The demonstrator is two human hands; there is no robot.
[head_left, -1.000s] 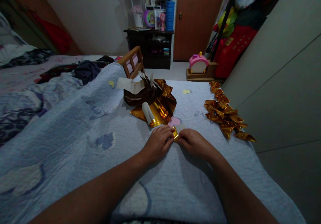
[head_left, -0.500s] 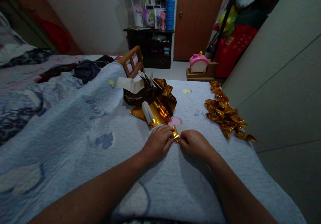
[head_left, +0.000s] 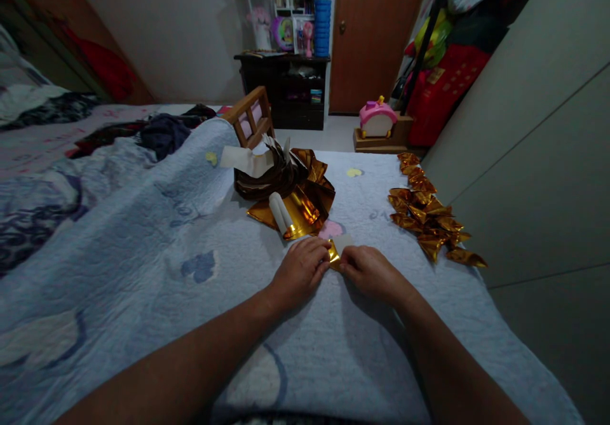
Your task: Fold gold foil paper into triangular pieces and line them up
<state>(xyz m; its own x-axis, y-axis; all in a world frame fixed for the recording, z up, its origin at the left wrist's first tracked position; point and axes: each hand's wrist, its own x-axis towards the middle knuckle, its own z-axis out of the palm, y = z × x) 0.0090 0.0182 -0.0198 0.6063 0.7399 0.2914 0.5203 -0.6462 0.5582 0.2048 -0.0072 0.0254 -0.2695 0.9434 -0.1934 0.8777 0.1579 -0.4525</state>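
My left hand (head_left: pixel 301 270) and my right hand (head_left: pixel 370 271) rest side by side on the light blue bedspread (head_left: pixel 190 266). Both pinch a small gold foil paper (head_left: pixel 336 251) between their fingertips, pressing it down on the bed. A white corner of the paper shows past my right hand. Just beyond lies a loose pile of gold foil sheets (head_left: pixel 298 199) with a white roll on it.
Several folded gold pieces (head_left: pixel 429 212) lie in a row along the bed's right edge, beside a grey wardrobe (head_left: pixel 534 158). A wooden bed rail (head_left: pixel 252 117), dark clothes (head_left: pixel 162 133), a black shelf unit (head_left: pixel 286 88) and a brown door (head_left: pixel 372 31) stand farther back.
My hands have barely shifted; my right hand has slid slightly back, so a bit more of the paper's white corner shows.
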